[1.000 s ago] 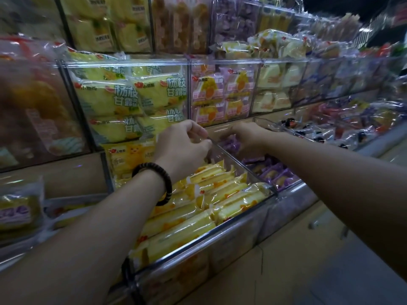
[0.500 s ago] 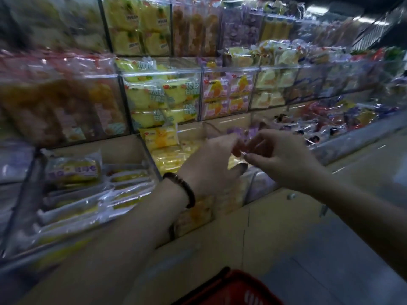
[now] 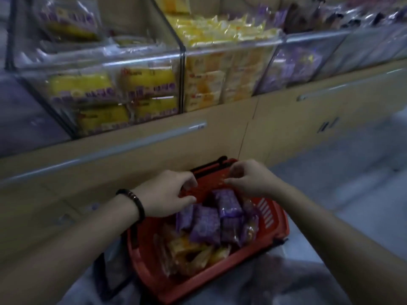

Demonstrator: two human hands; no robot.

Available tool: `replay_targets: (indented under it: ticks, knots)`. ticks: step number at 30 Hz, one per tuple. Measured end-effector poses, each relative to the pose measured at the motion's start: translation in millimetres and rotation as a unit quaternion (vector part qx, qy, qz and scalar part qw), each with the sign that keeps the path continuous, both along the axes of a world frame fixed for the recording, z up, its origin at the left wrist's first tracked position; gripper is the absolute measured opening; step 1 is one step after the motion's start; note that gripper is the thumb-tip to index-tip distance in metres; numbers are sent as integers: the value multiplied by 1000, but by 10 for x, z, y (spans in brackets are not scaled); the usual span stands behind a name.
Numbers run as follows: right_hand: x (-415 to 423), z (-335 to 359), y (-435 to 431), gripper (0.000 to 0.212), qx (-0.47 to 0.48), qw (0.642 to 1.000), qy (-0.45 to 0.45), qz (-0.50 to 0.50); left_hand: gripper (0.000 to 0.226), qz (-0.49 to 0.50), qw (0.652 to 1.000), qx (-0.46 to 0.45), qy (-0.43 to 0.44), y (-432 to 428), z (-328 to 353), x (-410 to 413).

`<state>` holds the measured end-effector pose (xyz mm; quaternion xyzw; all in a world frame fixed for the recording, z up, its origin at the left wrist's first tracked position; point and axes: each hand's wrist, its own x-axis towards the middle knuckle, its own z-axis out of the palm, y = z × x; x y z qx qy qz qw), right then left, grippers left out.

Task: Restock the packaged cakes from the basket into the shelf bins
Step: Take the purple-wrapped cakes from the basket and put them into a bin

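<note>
Both hands hover over the red basket: our left hand is loosely curled and grips nothing, and our right hand has its fingertips bunched, though we cannot tell if they pinch anything. The purple cakes sit just below, nearer the left thumb. They are packed side by side, long axes running away from us, far ends tipped up toward the hands.

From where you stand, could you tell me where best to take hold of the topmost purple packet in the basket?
Probably across its narrow width near the middle, coming down from above. The topmost purple packet lies uppermost on the other purple packets with both long edges seemingly free, while the walls of the red basket block a sideways approach.
</note>
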<state>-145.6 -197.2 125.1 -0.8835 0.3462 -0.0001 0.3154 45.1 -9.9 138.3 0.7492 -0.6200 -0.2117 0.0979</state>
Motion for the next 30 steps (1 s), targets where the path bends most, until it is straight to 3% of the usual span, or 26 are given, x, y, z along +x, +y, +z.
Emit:
replay_targets:
  ticks: [8,10,15,21,23,27,30]
  knots:
    - [13,-1390,326,37,-35,961,263,77,34,0,986,159,-58,80,-604,237]
    - [101,-1572,408,47,-36,958,264,106,37,3,981,186,-49,33,-644,275]
    - [264,-2056,551,95,-81,949,280,120,48,-12,964,263,-45,-11,-754,355]
    - [481,-2235,638,104,-198,930,279,138,50,-25,954,295,-45,32,-833,403]
    - [568,-2266,708,101,-201,925,283,154,50,-33,952,302,-49,49,-849,428]
    - [637,-2346,732,71,-216,924,278,149,49,-43,952,299,-46,32,-836,409]
    - [660,-2227,619,83,-155,946,261,114,50,-42,955,291,-43,33,-823,414]
